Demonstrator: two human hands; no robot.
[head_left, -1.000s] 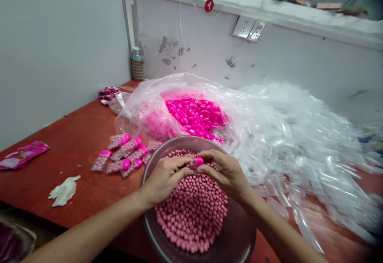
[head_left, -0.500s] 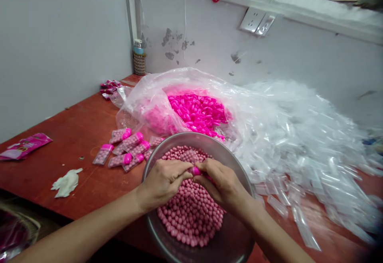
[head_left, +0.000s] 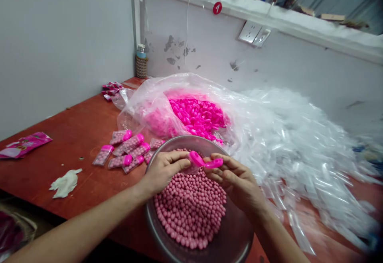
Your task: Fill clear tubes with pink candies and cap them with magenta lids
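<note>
Over a metal bowl (head_left: 243, 247) of pink beads (head_left: 191, 209), my left hand (head_left: 163, 171) is closed on a clear container (head_left: 193, 169), mostly hidden by the fingers. A bright pink cap (head_left: 196, 158) sits at its end, with its lid flipped open toward the right. The fingers of my right hand (head_left: 236, 175) are bent round the open lid (head_left: 214, 163) and touch it from behind. Left of the bowl, several filled containers (head_left: 119, 161) with pink caps lie on the red table (head_left: 98, 187).
Behind the bowl, a plastic bag (head_left: 143, 95) holds loose pink caps (head_left: 197, 115). Many clear empty containers (head_left: 293, 143) are heaped at the right. Pink packets (head_left: 25, 145) and a crumpled white scrap (head_left: 65, 183) lie at the left. A bottle in a woven holder (head_left: 141, 67) stands near the corner.
My hands have drawn slightly apart, and the pink cap now shows with its lid open. My right hand has loosened and turned its fingers upward. The view has tilted up slightly.
</note>
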